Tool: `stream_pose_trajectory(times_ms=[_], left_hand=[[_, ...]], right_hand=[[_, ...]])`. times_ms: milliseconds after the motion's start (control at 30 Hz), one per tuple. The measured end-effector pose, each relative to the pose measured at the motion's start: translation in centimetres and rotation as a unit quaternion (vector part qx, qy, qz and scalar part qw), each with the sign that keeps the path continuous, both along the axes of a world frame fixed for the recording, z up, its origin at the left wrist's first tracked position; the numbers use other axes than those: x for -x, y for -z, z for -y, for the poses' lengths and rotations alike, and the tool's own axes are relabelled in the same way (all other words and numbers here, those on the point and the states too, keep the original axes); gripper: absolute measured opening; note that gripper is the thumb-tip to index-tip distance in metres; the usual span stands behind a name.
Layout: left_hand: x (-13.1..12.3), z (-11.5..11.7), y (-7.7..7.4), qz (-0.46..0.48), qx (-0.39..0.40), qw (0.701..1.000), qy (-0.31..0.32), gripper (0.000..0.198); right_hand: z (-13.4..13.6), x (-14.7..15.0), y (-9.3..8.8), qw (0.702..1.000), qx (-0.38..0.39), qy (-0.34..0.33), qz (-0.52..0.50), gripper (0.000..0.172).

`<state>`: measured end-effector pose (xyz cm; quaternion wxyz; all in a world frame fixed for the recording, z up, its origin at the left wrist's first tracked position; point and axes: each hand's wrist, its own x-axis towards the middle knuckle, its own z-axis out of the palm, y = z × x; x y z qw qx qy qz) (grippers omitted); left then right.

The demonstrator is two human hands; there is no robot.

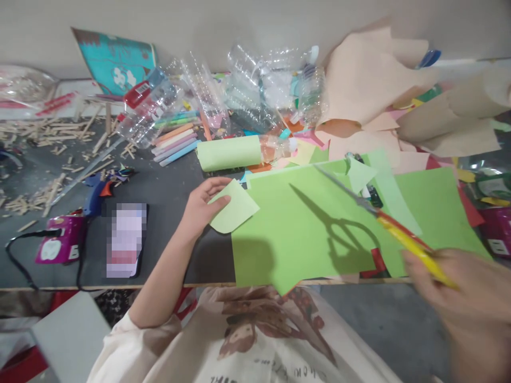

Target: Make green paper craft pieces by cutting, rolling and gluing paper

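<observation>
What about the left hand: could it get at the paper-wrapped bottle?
Probably yes: the wrapped bottle lies just beyond the left hand with nothing standing between, though that hand holds pale green paper.

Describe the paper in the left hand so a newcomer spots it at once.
Find the dark table and the big green sheet on it. Over the sheet's left edge, the left hand holds a small, paler green piece. Unlike the pale scrap lying farther right, this one is held and has a curved lower edge.
</observation>
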<state>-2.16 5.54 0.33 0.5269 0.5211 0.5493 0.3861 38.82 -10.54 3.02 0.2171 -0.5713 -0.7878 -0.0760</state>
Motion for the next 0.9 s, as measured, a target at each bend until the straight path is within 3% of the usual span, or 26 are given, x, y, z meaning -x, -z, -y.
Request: stream_pose_trajectory(times_ms=[67,167,233,367,500,633,767,833,900], left_hand=[[0.0,0.0,0.6,0.029,0.015,0.999,-0.012,0.039],[0.0,0.1,1.0,0.039,0.009,0.999,-0.036,0.039],[-0.1,0.1,1.1,0.033,-0.008,0.998,-0.052,0.035],[-0.7,0.4,0.6,0.047,0.005,0.997,-0.061,0.027],[-1.9,0.4,-0.3,0.083,0.061,0.994,-0.034,0.026],[-3.2,-0.1,-0.4,0.088,0.055,0.994,-0.021,0.023],[-4.0,-0.7,0.4,0.071,0.044,0.996,-0.024,0.024],[-4.1,-0.8,0.8,0.064,0.035,0.997,-0.028,0.023],[-4.0,-0.8,1.1,0.063,0.034,0.997,-0.031,0.023]], right_hand=[[-2.6,3.6,1.3,0.996,-0.052,-0.063,0.047,0.039],[-4.3,8.0,1.9,0.982,-0.09,-0.129,0.108,0.048],[-4.2,9.4,1.8,0.986,-0.049,-0.126,0.102,0.044],[-3.7,9.2,1.8,0.994,0.058,-0.087,0.01,0.035],[-5.8,10.0,1.4,0.983,0.107,-0.079,-0.126,0.019],[-10.3,13.5,1.0,0.93,0.223,-0.092,-0.276,0.01],[-14.0,16.4,2.3,0.829,0.314,-0.121,-0.447,0.036],[-14.8,17.0,3.4,0.783,0.337,-0.14,-0.504,0.038],[-15.0,17.2,4.2,0.761,0.336,-0.148,-0.535,0.035]])
